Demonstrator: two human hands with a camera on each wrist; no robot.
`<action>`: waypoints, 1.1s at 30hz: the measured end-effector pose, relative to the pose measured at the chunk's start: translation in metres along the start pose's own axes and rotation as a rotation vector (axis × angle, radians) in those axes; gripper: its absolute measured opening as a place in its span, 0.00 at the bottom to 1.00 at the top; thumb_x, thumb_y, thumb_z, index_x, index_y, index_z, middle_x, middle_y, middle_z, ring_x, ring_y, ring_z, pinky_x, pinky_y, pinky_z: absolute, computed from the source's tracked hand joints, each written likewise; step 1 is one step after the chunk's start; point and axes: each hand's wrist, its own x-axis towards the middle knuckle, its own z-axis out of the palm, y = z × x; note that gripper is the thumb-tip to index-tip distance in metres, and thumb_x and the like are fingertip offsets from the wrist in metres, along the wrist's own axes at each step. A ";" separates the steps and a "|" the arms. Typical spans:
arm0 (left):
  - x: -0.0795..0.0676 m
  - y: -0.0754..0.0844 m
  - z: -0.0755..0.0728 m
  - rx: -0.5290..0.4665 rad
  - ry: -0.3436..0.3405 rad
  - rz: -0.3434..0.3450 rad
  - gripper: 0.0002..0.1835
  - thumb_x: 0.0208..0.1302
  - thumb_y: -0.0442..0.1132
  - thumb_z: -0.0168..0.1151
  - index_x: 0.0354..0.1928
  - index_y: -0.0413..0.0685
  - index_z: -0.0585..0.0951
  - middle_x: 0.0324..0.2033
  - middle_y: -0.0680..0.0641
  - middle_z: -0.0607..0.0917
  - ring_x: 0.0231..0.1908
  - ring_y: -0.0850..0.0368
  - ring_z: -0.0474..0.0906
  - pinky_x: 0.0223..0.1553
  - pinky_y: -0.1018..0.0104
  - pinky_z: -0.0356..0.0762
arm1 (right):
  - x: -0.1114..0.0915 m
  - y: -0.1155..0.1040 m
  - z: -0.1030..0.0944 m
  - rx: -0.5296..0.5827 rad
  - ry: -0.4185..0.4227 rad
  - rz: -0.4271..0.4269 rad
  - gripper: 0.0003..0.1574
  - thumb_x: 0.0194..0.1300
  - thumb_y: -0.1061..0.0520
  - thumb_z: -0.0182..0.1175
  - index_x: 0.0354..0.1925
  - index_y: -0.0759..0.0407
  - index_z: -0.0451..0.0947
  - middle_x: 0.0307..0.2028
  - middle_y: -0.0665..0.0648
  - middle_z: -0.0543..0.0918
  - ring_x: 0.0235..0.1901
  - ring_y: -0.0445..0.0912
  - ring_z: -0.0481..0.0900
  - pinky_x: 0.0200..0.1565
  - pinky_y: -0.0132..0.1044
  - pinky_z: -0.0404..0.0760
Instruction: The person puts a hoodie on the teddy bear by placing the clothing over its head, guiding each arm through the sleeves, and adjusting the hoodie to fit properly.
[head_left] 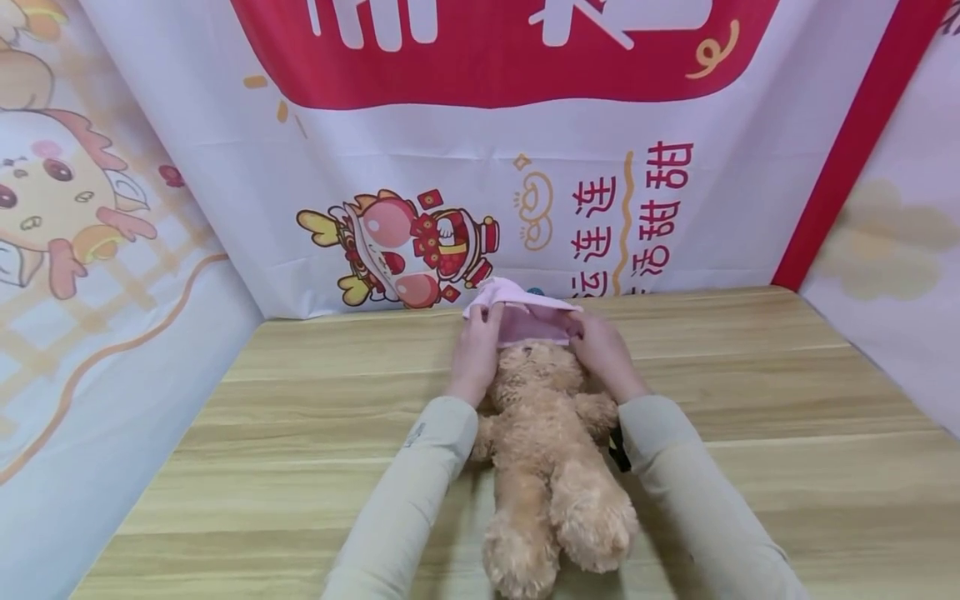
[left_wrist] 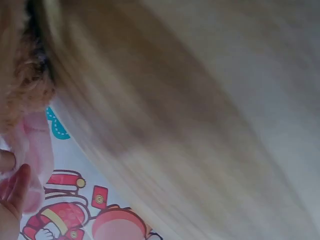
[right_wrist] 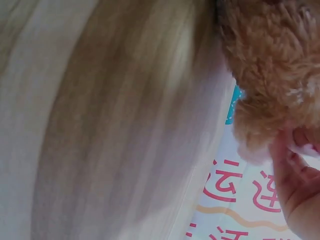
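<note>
The head view is showing a light-brown, curly-furred plush toy [head_left: 542, 433] lying lengthwise on the pale wood-grain surface [head_left: 337, 408], its legs pointing towards the wearer. A pale pink, cap-shaped piece of soft cloth [head_left: 510, 293] is standing open at the top of its head, the left hand [head_left: 476, 352] pinching one side of the rim and the right hand [head_left: 604, 352] pinching the other. Handling the cloth well is probably a matter of keeping the opening wide and level, pulling both sides evenly and holding the grip light, so that the fur is not bunching under the rim. The cloth is spanning the gap between the two hands; the toy's head is lying between them on the near side, its body between the light-coloured sleeves [head_left: 420, 467]. The left wrist view is showing thumb and finger closing on the pink cloth, with brown fur just beside it. The right wrist view is showing bent fingers beside the furry head, only a little pink appearing there, so the exact hold is staying partly hidden from that side.
</note>
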 end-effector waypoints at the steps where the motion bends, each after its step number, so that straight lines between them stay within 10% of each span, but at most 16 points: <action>1: -0.001 -0.002 0.000 0.074 -0.014 0.051 0.18 0.75 0.41 0.42 0.64 0.51 0.63 0.56 0.37 0.71 0.52 0.40 0.75 0.51 0.47 0.77 | 0.000 0.000 0.000 -0.013 -0.015 -0.004 0.23 0.59 0.68 0.54 0.54 0.64 0.75 0.48 0.69 0.79 0.48 0.62 0.77 0.50 0.55 0.76; 7: -0.006 -0.011 -0.005 0.282 -0.072 0.191 0.29 0.65 0.30 0.54 0.67 0.51 0.61 0.54 0.36 0.72 0.40 0.41 0.80 0.40 0.51 0.81 | -0.001 0.008 0.002 0.058 -0.044 -0.136 0.28 0.55 0.74 0.53 0.55 0.65 0.76 0.49 0.70 0.80 0.49 0.61 0.77 0.50 0.53 0.76; 20: -0.011 -0.022 0.000 0.366 -0.329 0.333 0.23 0.73 0.31 0.38 0.67 0.53 0.61 0.54 0.41 0.75 0.50 0.46 0.77 0.46 0.50 0.79 | -0.010 0.025 0.005 -0.148 -0.248 -0.227 0.31 0.50 0.74 0.60 0.54 0.62 0.75 0.48 0.66 0.82 0.50 0.62 0.78 0.57 0.55 0.74; 30: -0.017 -0.027 -0.007 -0.063 -0.322 0.260 0.16 0.60 0.25 0.53 0.45 0.42 0.59 0.33 0.40 0.75 0.34 0.47 0.75 0.37 0.58 0.74 | -0.014 0.033 0.000 0.105 -0.295 -0.155 0.17 0.61 0.70 0.51 0.48 0.63 0.73 0.44 0.65 0.79 0.45 0.57 0.77 0.47 0.48 0.77; 33: -0.018 -0.029 -0.012 -0.235 -0.351 0.165 0.16 0.65 0.33 0.52 0.50 0.42 0.59 0.41 0.36 0.77 0.40 0.46 0.77 0.43 0.57 0.75 | -0.016 0.039 -0.005 0.228 -0.332 -0.154 0.18 0.55 0.74 0.50 0.44 0.64 0.68 0.39 0.62 0.74 0.38 0.51 0.72 0.38 0.38 0.72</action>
